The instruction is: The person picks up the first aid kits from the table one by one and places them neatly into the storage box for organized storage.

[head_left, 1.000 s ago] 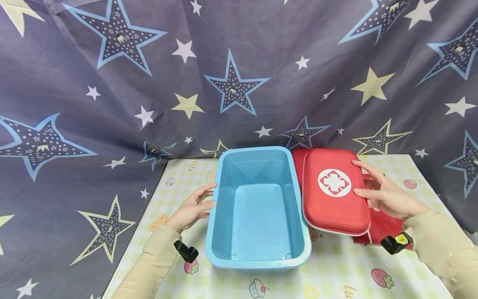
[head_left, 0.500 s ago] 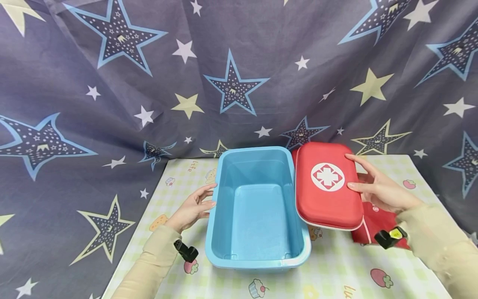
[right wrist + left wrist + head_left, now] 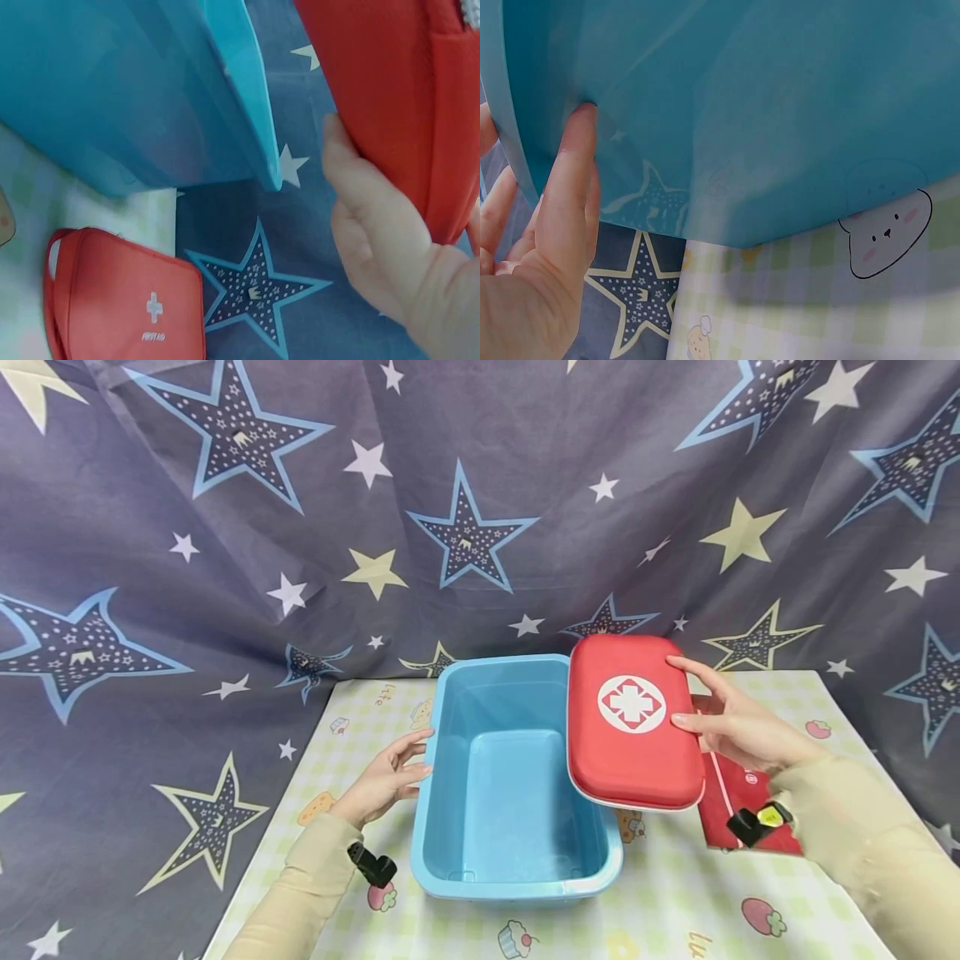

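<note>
Red case aloft at the right rim of the blue bin

Gripped by its right edge in the right hand — two fingertips on the front face beside the round white emblem, another finger along the back, as seen in the right wrist view. Tilted, front face toward the head camera. Overlapping the right part of the bin's opening in the head view; apart from the bin in the right wrist view.

At the bin's left side, the left hand — fingers loosely spread and relaxed, resting against the outer wall near the rim.

Lying just right of the bin, a red pouch with a white cross and small FIRST AID lettering, partly hidden in the head view.

Beneath, a green-and-white checked tablecloth printed with strawberries and cupcakes. Behind, a dark blue-grey backdrop scattered with blue-edged, cream and white stars. On both arms, cream sleeves and small black wrist cameras.
</note>
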Demonstrator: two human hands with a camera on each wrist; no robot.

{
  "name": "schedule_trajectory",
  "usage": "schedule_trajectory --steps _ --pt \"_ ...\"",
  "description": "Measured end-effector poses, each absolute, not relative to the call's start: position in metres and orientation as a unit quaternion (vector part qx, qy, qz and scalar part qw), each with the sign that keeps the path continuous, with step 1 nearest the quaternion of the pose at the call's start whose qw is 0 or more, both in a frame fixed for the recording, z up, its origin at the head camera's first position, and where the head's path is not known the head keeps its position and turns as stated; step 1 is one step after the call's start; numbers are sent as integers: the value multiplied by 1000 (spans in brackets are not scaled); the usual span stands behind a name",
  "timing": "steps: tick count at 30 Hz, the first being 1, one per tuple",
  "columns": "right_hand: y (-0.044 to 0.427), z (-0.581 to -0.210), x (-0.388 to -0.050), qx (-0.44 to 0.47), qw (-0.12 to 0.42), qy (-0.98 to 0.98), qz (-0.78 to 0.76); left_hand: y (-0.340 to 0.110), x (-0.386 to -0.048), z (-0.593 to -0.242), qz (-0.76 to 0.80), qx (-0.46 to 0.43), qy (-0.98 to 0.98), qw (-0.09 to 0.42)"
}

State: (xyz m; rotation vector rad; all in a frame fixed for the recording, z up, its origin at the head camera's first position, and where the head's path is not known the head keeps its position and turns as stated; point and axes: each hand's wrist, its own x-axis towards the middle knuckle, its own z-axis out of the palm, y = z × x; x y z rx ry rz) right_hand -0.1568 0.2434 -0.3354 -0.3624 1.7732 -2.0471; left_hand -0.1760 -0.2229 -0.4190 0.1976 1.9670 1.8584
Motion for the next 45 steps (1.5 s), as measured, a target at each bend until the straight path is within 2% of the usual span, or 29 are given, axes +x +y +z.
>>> schedule_trajectory --steps 17,45 --pt "201 -310 -160 -79 219 630 -741 -222 -176 -418 670 72 707 212" --pt "151 -315 -171 -40 217 616 -756 -223 -177 -421 668 76 710 210"
